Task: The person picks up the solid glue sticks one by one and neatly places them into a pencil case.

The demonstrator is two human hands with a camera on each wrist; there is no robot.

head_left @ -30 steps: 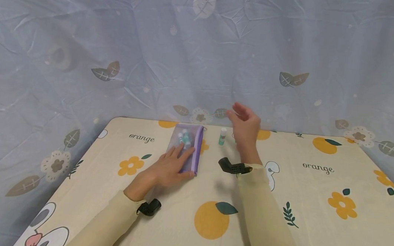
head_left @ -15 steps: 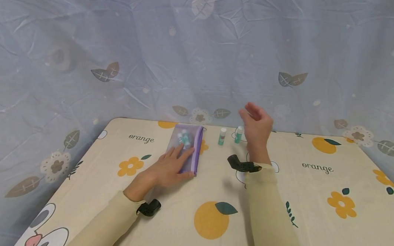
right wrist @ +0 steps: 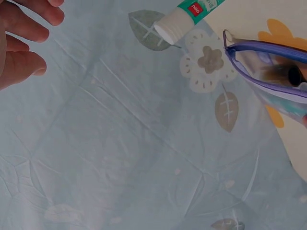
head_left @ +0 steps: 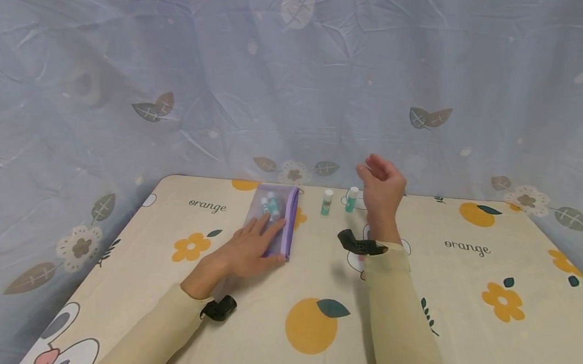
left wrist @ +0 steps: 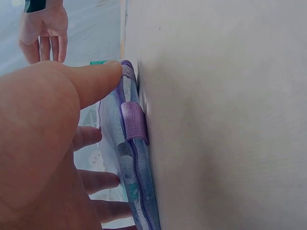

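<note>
My left hand [head_left: 249, 251] lies spread over the lower part of a see-through zip pouch [head_left: 289, 226] with purple trim. In the left wrist view its thumb touches the end of the pouch [left wrist: 133, 120]. White-and-green glue sticks [head_left: 273, 206] show through the pouch's upper part. To the right of it, two more glue sticks stand upright, one [head_left: 326, 202] nearer the pouch and one [head_left: 352, 199] close to my right hand [head_left: 385, 189]. That hand hovers with bent, relaxed fingers and holds nothing. The right wrist view shows the pouch's mouth [right wrist: 256, 79] gaping.
A cream cloth [head_left: 244, 322] printed with oranges and flowers covers the table. Behind its far edge hangs a grey-blue curtain [head_left: 256, 92] with leaf prints. Black wrist cameras sit on both cuffs.
My right hand has moved to the right, uncovering the second standing glue stick, and has barely moved since. The left hand has stayed on the pouch.
</note>
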